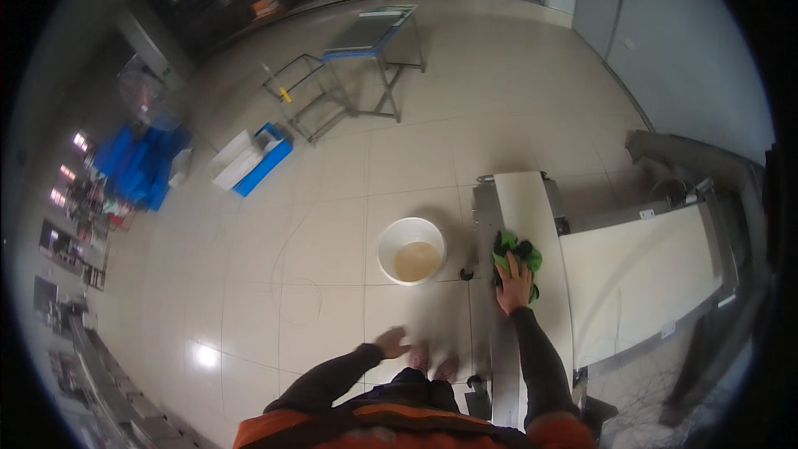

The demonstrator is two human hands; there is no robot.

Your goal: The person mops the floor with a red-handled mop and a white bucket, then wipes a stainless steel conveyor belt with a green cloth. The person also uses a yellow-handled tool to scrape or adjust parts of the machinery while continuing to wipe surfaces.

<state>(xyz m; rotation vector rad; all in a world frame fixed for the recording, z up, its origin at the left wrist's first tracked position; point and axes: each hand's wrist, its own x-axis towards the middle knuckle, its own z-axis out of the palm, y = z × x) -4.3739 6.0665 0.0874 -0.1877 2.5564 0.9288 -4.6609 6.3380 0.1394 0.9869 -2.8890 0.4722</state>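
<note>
My right hand point(514, 284) presses down on a crumpled green and black cloth point(525, 258), its fingers spread over the near side of it. The cloth lies on the narrow cream-coloured belt point(532, 199) of a conveyor with a metal side rail. Over the floor in front of my body hangs my left hand point(391, 342), slightly blurred, with fingers loosely stretched and nothing visible in them. Between the hands and farther off stands a white bucket point(385, 254) holding cloudy, brownish water.
A wider cream belt point(644, 274) adjoins the narrow one on the right. Farther away stand a metal-framed table point(366, 33), a bare frame point(312, 96), a blue tray point(264, 168) and a white tray point(237, 158). Blue crates point(137, 166) and a fan point(145, 96) are at left.
</note>
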